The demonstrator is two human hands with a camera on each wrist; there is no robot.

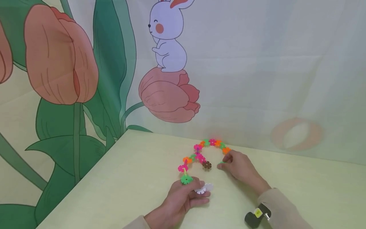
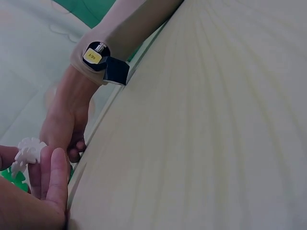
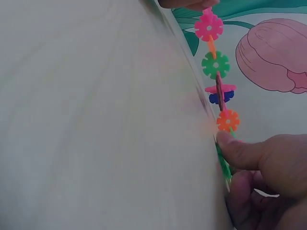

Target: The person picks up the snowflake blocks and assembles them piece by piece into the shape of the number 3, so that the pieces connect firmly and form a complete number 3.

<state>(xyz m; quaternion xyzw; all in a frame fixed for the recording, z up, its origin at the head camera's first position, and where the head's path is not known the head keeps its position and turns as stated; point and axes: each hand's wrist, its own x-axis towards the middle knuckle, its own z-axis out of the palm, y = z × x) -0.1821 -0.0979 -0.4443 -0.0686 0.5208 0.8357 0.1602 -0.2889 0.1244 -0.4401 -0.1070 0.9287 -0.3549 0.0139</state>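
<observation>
A chain of colourful plastic snowflake discs [image 1: 212, 142] curves over the table in pink, orange and green. In the head view my left hand [image 1: 178, 198] pinches white snowflake discs [image 1: 201, 190] between thumb and fingers. A green disc [image 1: 186, 179] at the chain's near end sits against that thumb. My right hand [image 1: 240, 165] pinches a green snowflake disc [image 3: 223, 165] at the chain's other end, beside an orange disc [image 1: 226, 150]; the fingers mostly hide it. A brown disc [image 1: 207, 164] ends a short pink branch between the hands.
The pale table [image 1: 128, 178] meets a hanging cloth [image 1: 243, 79] printed with a rabbit and tulips, just behind the chain. A black camera [image 1: 257, 216] is strapped to the right wrist.
</observation>
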